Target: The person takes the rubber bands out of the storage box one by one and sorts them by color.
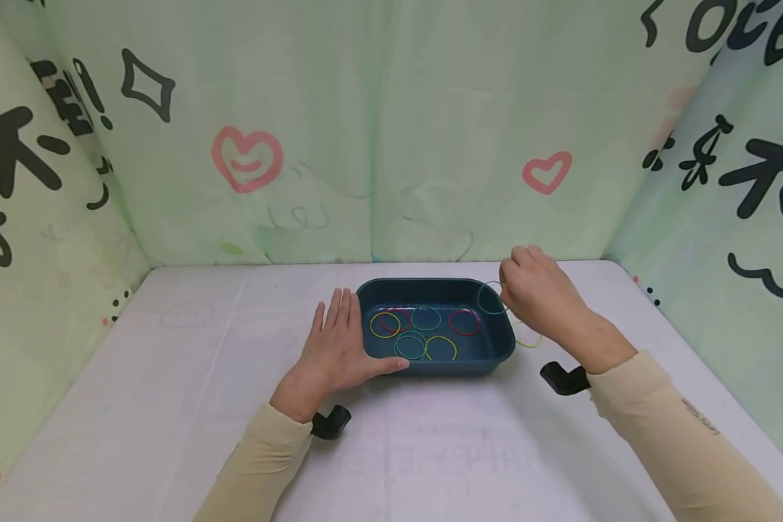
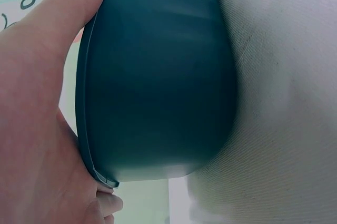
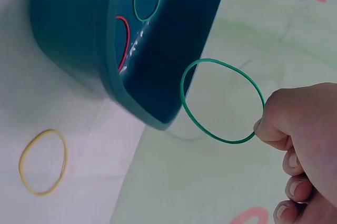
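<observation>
A dark blue rectangular tub [image 1: 444,368] sits on the white table, with several red, yellow and green rubber bands lying on its floor. My left hand [image 1: 339,348] rests against its left end, fingers straight along the side and thumb on the front rim. Between thumb and forefinger my right hand [image 1: 541,290] pinches a green rubber band [image 3: 197,124], held up at the tub's right end and overlapping the rim in the head view. Outside the tub, a yellow rubber band [image 3: 65,155] lies on the table below the right hand.
White cloth covers the table [image 1: 431,449]. Pale green curtains [image 1: 378,130] printed with hearts and black characters hang behind it and along both sides. A black wrist mount [image 1: 564,378] juts from the right wrist, another [image 1: 331,422] from the left.
</observation>
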